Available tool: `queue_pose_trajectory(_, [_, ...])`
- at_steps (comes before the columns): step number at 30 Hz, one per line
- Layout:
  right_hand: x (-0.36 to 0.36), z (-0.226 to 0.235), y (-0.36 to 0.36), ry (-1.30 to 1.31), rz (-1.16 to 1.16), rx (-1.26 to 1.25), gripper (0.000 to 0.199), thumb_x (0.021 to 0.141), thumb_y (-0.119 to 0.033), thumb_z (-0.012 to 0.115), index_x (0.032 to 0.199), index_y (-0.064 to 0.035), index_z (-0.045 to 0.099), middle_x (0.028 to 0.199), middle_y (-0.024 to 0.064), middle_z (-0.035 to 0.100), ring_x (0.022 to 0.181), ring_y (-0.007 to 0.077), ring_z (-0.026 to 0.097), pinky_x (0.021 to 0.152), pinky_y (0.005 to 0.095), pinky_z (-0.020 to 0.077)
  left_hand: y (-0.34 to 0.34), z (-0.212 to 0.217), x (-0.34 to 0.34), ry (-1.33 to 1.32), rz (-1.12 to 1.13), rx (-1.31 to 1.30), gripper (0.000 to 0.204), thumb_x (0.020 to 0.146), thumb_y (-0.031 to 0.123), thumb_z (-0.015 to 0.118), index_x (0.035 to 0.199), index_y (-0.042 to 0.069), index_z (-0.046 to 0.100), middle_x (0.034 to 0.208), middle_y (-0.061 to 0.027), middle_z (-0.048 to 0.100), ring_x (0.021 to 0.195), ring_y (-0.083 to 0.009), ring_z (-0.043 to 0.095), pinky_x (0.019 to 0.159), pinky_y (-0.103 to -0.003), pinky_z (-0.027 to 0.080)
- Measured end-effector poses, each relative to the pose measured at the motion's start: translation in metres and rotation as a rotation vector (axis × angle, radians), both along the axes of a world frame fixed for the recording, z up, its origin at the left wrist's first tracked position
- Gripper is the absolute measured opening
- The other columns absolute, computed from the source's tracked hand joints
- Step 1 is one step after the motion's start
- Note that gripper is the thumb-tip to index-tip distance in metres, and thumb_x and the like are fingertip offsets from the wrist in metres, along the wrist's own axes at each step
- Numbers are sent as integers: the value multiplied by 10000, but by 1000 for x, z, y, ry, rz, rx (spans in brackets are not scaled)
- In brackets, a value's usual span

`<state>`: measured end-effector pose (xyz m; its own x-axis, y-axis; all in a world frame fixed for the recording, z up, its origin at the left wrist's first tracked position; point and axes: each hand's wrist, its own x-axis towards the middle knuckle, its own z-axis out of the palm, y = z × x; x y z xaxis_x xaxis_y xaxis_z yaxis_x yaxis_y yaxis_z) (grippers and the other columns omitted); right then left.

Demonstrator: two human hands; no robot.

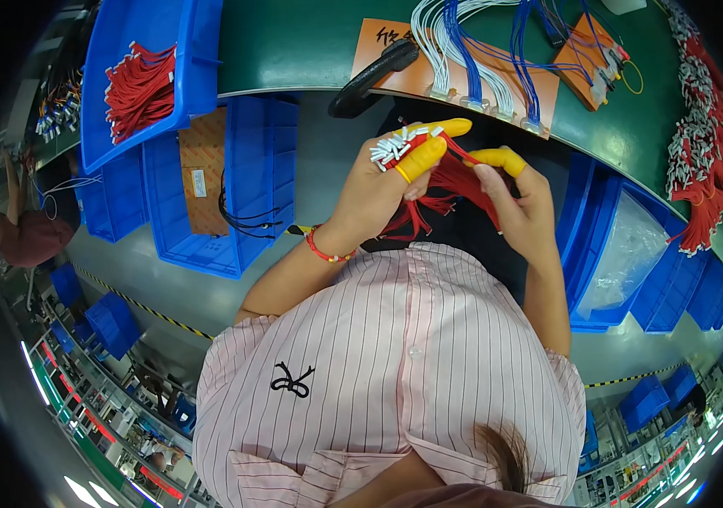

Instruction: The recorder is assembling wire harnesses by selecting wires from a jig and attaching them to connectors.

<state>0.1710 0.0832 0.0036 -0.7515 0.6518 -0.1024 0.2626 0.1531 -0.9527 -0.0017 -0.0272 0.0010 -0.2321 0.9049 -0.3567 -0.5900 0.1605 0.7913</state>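
Yellow finger cots cover some fingertips on both of my hands. My left hand (378,188) is closed around a bundle of red wires (463,188) whose white connector ends (392,147) stick out between thumb and forefinger. The wires hang down over my dark lap. To its right, my right hand (520,190) pinches red wire of the same bundle between thumb and forefinger. Beyond my hands, white wires (436,51) and blue wires (524,72) run to clear connectors along an orange board (370,61) at the edge of the green table (294,46). A black handle-like bar (374,78) lies across that board's left corner.
A blue bin (196,89) at the left holds red wires (140,91). Below it, another blue bin (209,264) contains cardboard and black cables. More red wires with white ends (700,144) cover the table's right edge. Blue bins (602,317) stand below at right. Another person (35,230) sits far left.
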Motion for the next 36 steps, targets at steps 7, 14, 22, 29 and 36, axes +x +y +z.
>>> queue_pose_trajectory(7, [11,6,17,48,172,-686,202,967,-157,585,1063,9,648,832,-24,605,708,10,471,624,175,381,5,8,-5,86,-160,160,315,989,226,532,1139,-49,569,722,-15,535,519,-35,390,459,-207,273])
queue_pose_trajectory(14, [50,-23,42,-44,-189,-402,230,916,-124,625,1102,8,652,787,-14,584,689,57,522,662,203,441,9,9,-12,37,71,35,276,1000,201,485,973,-49,597,742,-9,515,499,-29,343,438,-189,235])
queue_pose_trajectory(22, [52,-21,28,513,-145,-720,239,856,-79,648,1069,21,611,762,62,589,695,169,569,731,295,486,22,0,-8,94,148,17,234,972,153,547,993,-63,635,668,-3,531,466,-19,322,433,-188,239])
queue_pose_trajectory(29, [23,-20,15,484,-56,-718,140,817,12,665,955,35,666,1057,148,597,838,169,612,745,293,518,25,-2,-7,86,198,18,205,966,128,552,974,-55,643,645,-14,545,460,-17,338,426,-182,253])
queue_pose_trajectory(36, [3,-10,2,367,-346,-645,174,909,-61,629,1042,47,658,896,115,664,697,133,618,696,265,516,28,-1,-4,117,221,38,173,965,103,532,986,-43,622,670,-30,551,467,-22,351,418,-180,262])
